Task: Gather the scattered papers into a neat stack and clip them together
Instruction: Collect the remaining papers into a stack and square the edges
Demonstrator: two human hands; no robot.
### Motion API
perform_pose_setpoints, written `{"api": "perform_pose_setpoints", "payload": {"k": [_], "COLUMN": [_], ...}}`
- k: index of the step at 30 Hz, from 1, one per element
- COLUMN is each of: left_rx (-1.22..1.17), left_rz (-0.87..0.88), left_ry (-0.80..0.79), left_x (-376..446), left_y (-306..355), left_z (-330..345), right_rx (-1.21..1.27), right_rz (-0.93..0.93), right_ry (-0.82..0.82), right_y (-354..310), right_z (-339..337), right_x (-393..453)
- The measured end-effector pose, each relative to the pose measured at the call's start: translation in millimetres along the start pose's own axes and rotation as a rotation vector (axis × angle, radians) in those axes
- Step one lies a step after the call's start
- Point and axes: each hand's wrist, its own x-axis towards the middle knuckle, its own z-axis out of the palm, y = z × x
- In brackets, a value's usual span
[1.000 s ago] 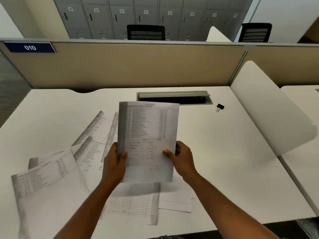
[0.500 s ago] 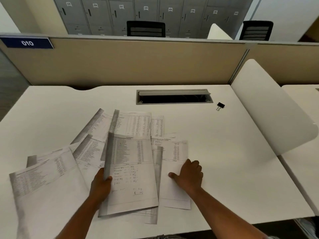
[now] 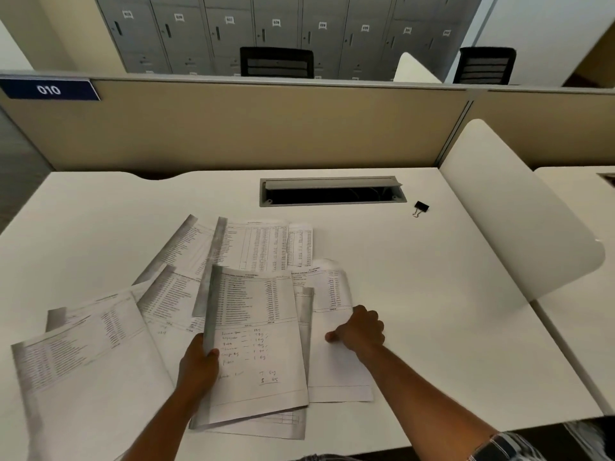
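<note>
Since half a second ago the right hand (image 3: 359, 331) has curled up on the sheet at the right of the spread, and that sheet's far edge now lifts and blurs; its fingers bend over the sheet (image 3: 336, 367), though whether they pinch it cannot be told. Left hand (image 3: 199, 364) keeps its grip on the sheet with handwritten lines (image 3: 256, 341), thumb on top at the left edge.

Roughly eight printed sheets can be counted, overlapping in a fan across the near left half of the table (image 3: 449, 311); the exact number is unclear where they cover one another. One large sheet (image 3: 76, 371) lies at the near left, reaching toward the table's front edge. One black binder clip (image 3: 420, 207) sits alone, well apart from the papers, just right of the open cable tray (image 3: 332, 191). Bare tabletop lies between the papers and the clip, bounded on the right by a white curved divider (image 3: 519, 207).
</note>
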Motion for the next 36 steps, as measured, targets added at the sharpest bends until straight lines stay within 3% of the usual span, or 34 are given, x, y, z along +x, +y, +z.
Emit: {"api": "perform_pose_setpoints", "payload": {"k": [6, 9, 13, 19, 25, 30, 36], "left_rx": [-0.002, -0.010, -0.011, -0.030, -0.058, -0.093, -0.124], "left_rz": [0.007, 0.007, 0.007, -0.012, -0.035, -0.055, -0.060], "left_ry": [-0.016, -0.026, -0.028, -0.029, -0.015, -0.018, -0.068], "left_x": [4, 3, 3, 6, 6, 6, 7], "left_y": [-3, -4, -4, -6, -2, 3, 13], "left_z": [-3, -3, -4, -1, -3, -3, 1], "right_rx": [0.482, 0.695, 0.685, 0.586, 0.845, 1.006, 1.068], "right_rz": [-0.127, -0.071, -0.186, -0.299, -0.157, -0.093, -0.192], "right_ry": [-0.010, -0.131, -0.355, -0.138, -0.046, -0.022, -0.182], "right_y": [3, 13, 22, 44, 85, 119, 110], "right_z": [-6, -14, -24, -27, -55, -81, -84], "right_x": [2, 14, 20, 35, 50, 68, 62]}}
